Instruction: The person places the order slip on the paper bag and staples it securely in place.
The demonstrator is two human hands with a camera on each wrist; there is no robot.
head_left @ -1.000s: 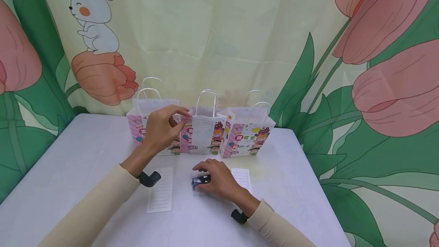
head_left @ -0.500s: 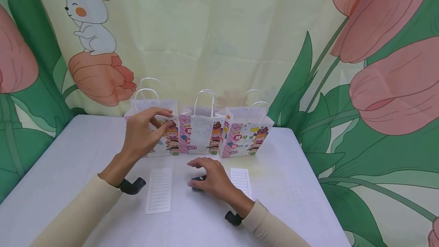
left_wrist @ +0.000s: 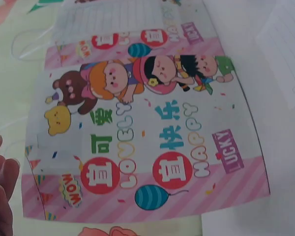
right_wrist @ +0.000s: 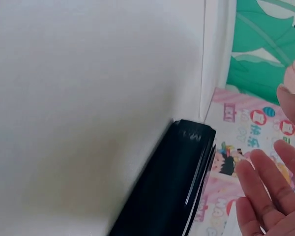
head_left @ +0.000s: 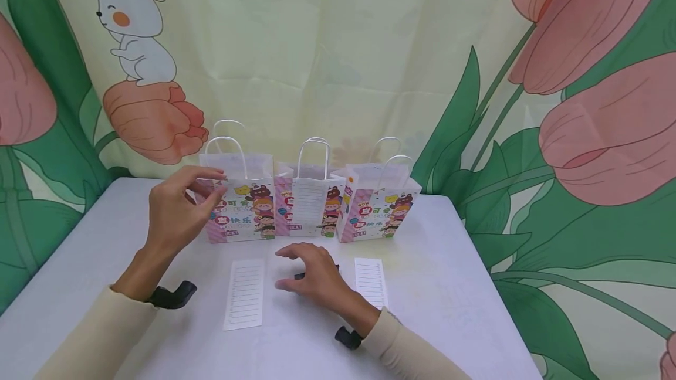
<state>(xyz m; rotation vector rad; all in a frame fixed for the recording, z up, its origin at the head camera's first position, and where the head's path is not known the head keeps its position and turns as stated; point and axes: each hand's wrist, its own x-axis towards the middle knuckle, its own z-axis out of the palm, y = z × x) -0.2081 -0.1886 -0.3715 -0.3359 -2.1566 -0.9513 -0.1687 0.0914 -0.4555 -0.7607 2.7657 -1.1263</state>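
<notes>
My left hand (head_left: 176, 210) hovers at the front left of the left paper gift bag (head_left: 243, 210), fingers parted and holding nothing. In the left wrist view that bag's printed front (left_wrist: 147, 137) fills the middle, the fingertips at the left edge. Over the table my right hand (head_left: 319, 280) spreads its thumb and fingers around air. Under it lies a black stapler (right_wrist: 167, 182), mostly hidden by the hand in the head view; the fingers appear apart from it. A lined paper strip (head_left: 308, 207) hangs on the front of the middle gift bag (head_left: 285, 216).
To the right stands a third gift bag (head_left: 375, 216), with white handles like the others. Two lined paper strips lie on the white tablecloth (head_left: 443, 309): a left strip (head_left: 244, 295) and a right strip (head_left: 371, 280), partly behind my right arm. A printed curtain (head_left: 338, 46) hangs behind.
My left hand has moved left from the middle bag to the left bag's outer side. My right hand has let go of the stapler, its thumb and fingers now parted, and has shifted slightly left.
</notes>
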